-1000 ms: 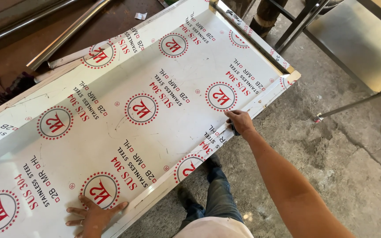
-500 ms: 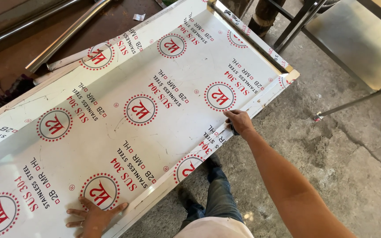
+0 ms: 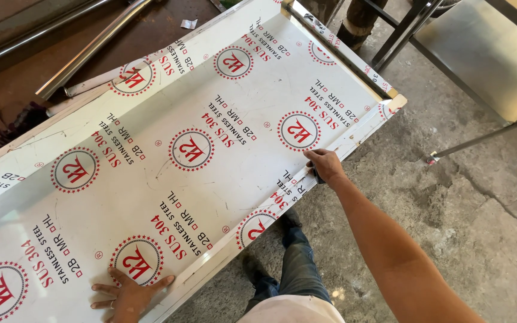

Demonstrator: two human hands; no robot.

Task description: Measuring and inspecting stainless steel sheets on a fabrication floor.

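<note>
The big film-covered steel sheet (image 3: 169,155) is filling the frame's middle. Left hand (image 3: 128,293) is lying spread flat at the bottom; right hand (image 3: 325,165) is pinching the folded near edge, center right. I'd be keeping fingers off that sharp rim.
</note>
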